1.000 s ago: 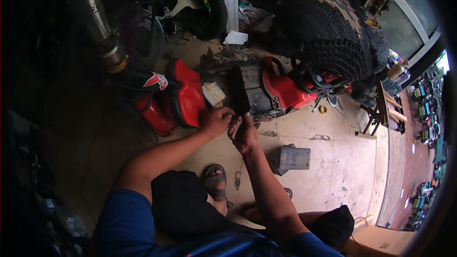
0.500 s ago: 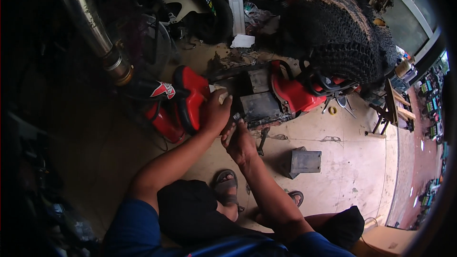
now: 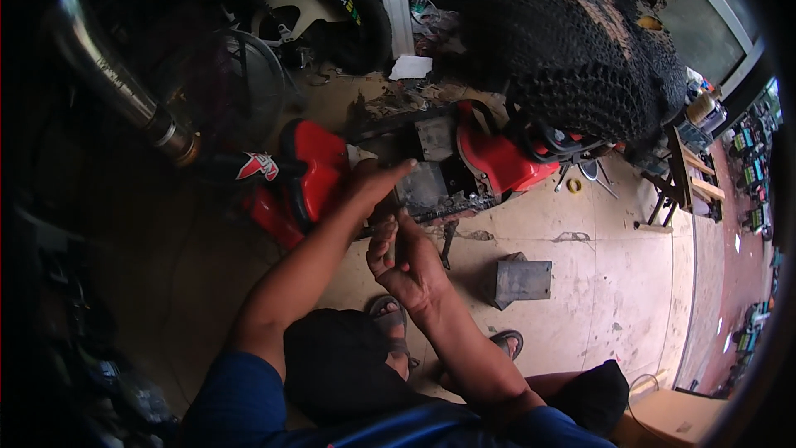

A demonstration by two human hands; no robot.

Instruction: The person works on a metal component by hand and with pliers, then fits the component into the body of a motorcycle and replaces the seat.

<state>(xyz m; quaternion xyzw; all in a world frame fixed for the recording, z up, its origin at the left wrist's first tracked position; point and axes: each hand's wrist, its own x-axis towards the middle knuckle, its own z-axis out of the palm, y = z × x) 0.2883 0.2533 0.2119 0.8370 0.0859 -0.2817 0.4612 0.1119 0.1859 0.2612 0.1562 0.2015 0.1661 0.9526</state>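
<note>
Left hand and right hand work low at the open middle of a red scooter

The scooter stands across the floor, its red front part to the left and its red rear body to the right. Between them lies the uncovered frame, with a near grey block by its near edge and a far grey block toward its far edge.

The left hand reaches over the near left corner of the frame, one finger stretched toward the near grey block; its other fingers are hidden, so whether they grip anything cannot be told. The right hand is just nearer the person, palm turned up, fingers curled and thumb raised by the frame's near edge; whether a small thing is pinched there cannot be told.

A dark metal lever hangs below that near edge, right of the right hand. On the floor, toward the person, sits a grey box. A yellow ring lies beyond the scooter's rear body, near a wooden stand. A dark textured cover drapes over the scooter's rear end.
</note>
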